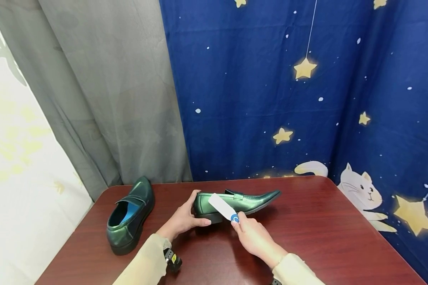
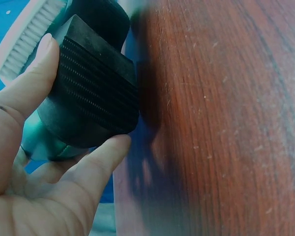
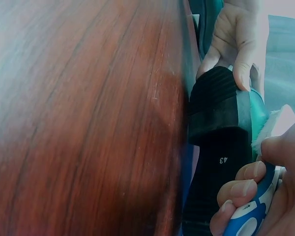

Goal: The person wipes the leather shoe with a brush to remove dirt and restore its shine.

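Note:
A dark green loafer (image 1: 249, 202) is tilted up off the table, toe to the right, its black sole showing in both wrist views. My left hand (image 1: 185, 217) grips it round the heel, thumb on the near side. My right hand (image 1: 254, 234) holds a scrub brush (image 1: 222, 206) with a white head and a blue and white handle. The brush's white bristles (image 2: 32, 42) lie against the side of the shoe near the heel. In the right wrist view the fingers (image 3: 238, 189) curl round the brush handle, and the sole (image 3: 221, 172) bears the number 43.
The matching green loafer (image 1: 131, 215) stands on the left of the reddish-brown wooden table (image 1: 324, 245), with a blue insole inside. Behind the table hang a grey curtain (image 1: 128, 99) and a blue curtain (image 1: 242, 99) with stars and a cat.

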Demonstrator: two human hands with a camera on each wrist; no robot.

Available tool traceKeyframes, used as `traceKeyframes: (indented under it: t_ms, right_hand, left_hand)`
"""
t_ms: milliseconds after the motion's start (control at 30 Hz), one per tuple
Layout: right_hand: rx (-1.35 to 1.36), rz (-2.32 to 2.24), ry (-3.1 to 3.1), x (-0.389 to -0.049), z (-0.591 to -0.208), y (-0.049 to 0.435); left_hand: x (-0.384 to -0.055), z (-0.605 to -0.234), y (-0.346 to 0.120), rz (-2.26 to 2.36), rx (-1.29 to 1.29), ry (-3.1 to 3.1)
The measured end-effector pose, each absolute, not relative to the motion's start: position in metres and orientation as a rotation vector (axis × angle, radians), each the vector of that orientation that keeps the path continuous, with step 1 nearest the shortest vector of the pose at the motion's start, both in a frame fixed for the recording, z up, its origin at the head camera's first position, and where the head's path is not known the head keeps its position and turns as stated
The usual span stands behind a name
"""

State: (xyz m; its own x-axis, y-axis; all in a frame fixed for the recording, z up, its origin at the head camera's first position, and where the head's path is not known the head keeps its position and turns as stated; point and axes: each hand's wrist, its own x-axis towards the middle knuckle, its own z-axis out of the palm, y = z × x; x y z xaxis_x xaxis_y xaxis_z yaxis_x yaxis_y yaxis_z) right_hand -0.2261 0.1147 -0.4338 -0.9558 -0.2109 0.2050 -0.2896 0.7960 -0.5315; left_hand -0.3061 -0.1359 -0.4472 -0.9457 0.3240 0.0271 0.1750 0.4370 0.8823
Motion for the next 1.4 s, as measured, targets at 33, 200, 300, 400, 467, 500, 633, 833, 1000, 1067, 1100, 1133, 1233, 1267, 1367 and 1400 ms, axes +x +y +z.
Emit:
traceKeyframes:
  t_ms: [33, 200, 300, 400, 467, 500, 633, 833, 1000, 1067, 1100, 1133, 1233, 1267, 1367, 1400]
  right_hand:
    - [0.400, 0.882, -2.849, -0.226, -0.434, 0.114]
    - [0.401, 0.936, -2.857, -0.225, -0.434, 0.109]
    - [0.399, 0.961, -2.858, -0.226, -0.434, 0.106]
    - [0.396, 0.974, -2.863, -0.227, -0.433, 0.102]
    - [0.398, 0.976, -2.865, -0.228, -0.433, 0.100]
    - [0.402, 0.978, -2.863, -0.228, -0.433, 0.099]
    - [0.410, 0.973, -2.850, -0.228, -0.432, 0.095]
    - [0.404, 0.981, -2.840, -0.229, -0.430, 0.088]
    - [0.389, 0.997, -2.859, -0.230, -0.427, 0.082]
    - [0.387, 1.001, -2.865, -0.230, -0.426, 0.079]
    - [0.386, 1.004, -2.869, -0.230, -0.426, 0.078]
    - [0.386, 1.009, -2.871, -0.231, -0.427, 0.077]
    - [0.394, 1.024, -2.875, -0.231, -0.427, 0.073]
    - [0.401, 1.027, -2.875, -0.231, -0.427, 0.072]
    - [0.429, 1.029, -2.869, -0.230, -0.425, 0.070]
    - [0.440, 1.026, -2.867, -0.230, -0.425, 0.070]
  left_hand:
    - [-0.306, -0.448, -0.136, 1.532, 0.441, 2.536]
    - [-0.305, -0.450, -0.136, 1.524, 0.438, 2.536]
    - [-0.305, -0.451, -0.136, 1.514, 0.445, 2.541]
    - [-0.305, -0.451, -0.137, 1.506, 0.448, 2.546]
    - [-0.305, -0.452, -0.137, 1.506, 0.448, 2.546]
    - [-0.305, -0.452, -0.137, 1.505, 0.450, 2.548]
    - [-0.306, -0.452, -0.137, 1.503, 0.442, 2.550]
    - [-0.305, -0.449, -0.135, 1.516, 0.452, 2.564]
    - [-0.304, -0.447, -0.134, 1.529, 0.462, 2.570]
    - [-0.304, -0.446, -0.133, 1.532, 0.465, 2.570]
    - [-0.304, -0.446, -0.133, 1.530, 0.463, 2.572]
    - [-0.304, -0.446, -0.133, 1.529, 0.460, 2.572]
    - [-0.304, -0.446, -0.133, 1.520, 0.465, 2.582]
    - [-0.304, -0.446, -0.133, 1.517, 0.468, 2.588]
    - [-0.303, -0.447, -0.133, 1.513, 0.489, 2.614]
    - [-0.303, -0.447, -0.133, 1.509, 0.489, 2.629]
